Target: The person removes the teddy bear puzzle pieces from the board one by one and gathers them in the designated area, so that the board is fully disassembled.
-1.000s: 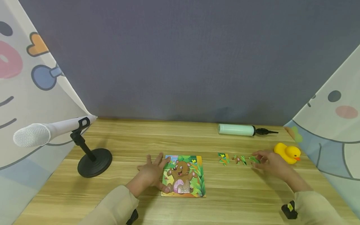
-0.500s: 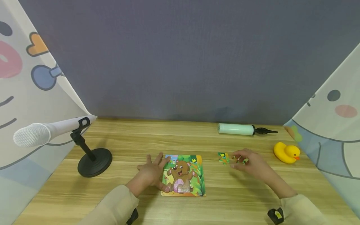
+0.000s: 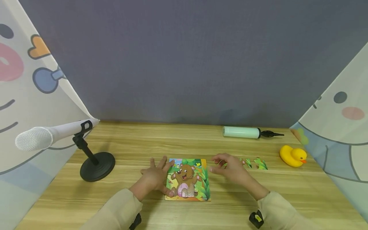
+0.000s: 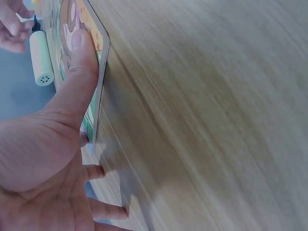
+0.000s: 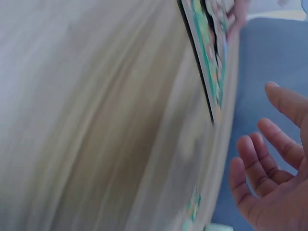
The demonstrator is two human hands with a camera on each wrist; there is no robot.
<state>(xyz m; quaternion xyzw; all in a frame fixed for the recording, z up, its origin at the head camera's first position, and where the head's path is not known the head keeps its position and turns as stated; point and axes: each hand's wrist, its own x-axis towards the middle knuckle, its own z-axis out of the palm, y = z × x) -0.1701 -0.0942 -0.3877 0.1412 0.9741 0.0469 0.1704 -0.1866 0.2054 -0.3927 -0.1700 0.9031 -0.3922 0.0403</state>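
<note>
A square bear jigsaw puzzle [image 3: 189, 179] lies flat on the wooden table. My left hand [image 3: 156, 175] is spread at its left side. In the left wrist view, the left thumb [image 4: 82, 57] rests on the puzzle near a corner, while other fingertips touch the table beyond the edge. My right hand [image 3: 228, 167] hovers just right of the puzzle, fingers loosely bent. In the right wrist view this right hand [image 5: 274, 173] has nothing between thumb and fingers. Behind it several loose jigsaw pieces [image 3: 261, 164] lie in a row, the leftmost mostly hidden by the hand.
A mint-green hand pump [image 3: 241, 132] with a black nozzle lies along the back edge. Right of the loose pieces sits a yellow rubber duck [image 3: 292, 156]. At the left, a white microphone [image 3: 37, 138] is mounted on a black stand [image 3: 97, 166]. A grey partition [image 3: 184, 64] rises behind the table.
My right hand has travelled left along the row of loose pieces, from the rightmost one to beside the puzzle. The pieces at the right are uncovered again. My left hand has stayed put.
</note>
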